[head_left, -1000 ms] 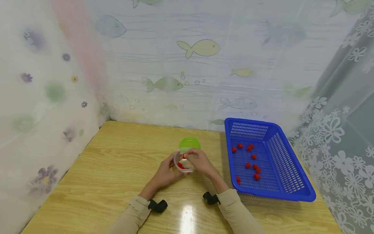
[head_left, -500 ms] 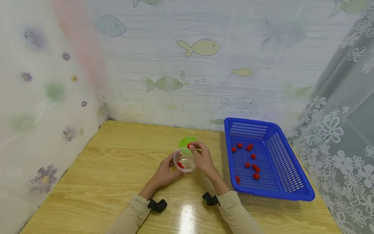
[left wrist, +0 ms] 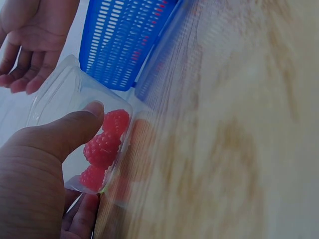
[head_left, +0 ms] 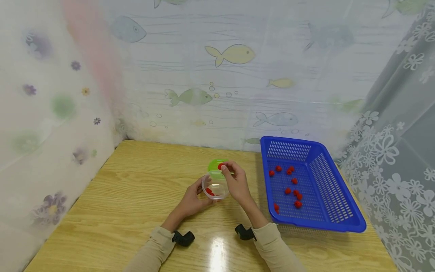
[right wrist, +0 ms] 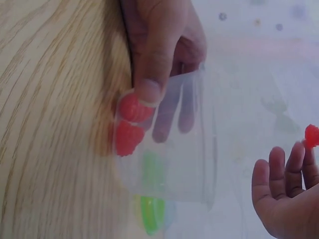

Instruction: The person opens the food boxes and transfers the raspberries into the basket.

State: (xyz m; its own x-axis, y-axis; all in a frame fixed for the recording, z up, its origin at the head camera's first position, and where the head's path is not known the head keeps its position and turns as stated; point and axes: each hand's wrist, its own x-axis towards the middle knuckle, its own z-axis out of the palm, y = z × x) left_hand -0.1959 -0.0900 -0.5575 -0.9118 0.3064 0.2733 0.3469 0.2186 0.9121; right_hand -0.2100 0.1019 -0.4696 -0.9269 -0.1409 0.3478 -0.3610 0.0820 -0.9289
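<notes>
My left hand (head_left: 192,202) grips a clear plastic container (right wrist: 184,164) from its left side, thumb against the wall. Red raspberries (left wrist: 102,149) lie at the bottom, seen through the wall in both wrist views. Above the container's far right rim, my right hand (head_left: 238,185) pinches one more raspberry (head_left: 220,166) between thumb and fingertips. That raspberry also shows at the right edge of the right wrist view, with the other fingers extended. Just behind the container is a bright green lid (head_left: 212,165), partly covered by the right hand and the raspberry.
A blue slotted basket (head_left: 334,192) stands on the right of the wooden table (head_left: 136,177), with several raspberries (head_left: 294,181) scattered over its floor. A patterned curtain (head_left: 190,124) hangs behind the table. Dark wrist mounts (head_left: 183,238) sit at both cuffs.
My right hand has lifted the raspberry from over the container's opening up and away past its far rim. The left hand and the container have stayed in place.
</notes>
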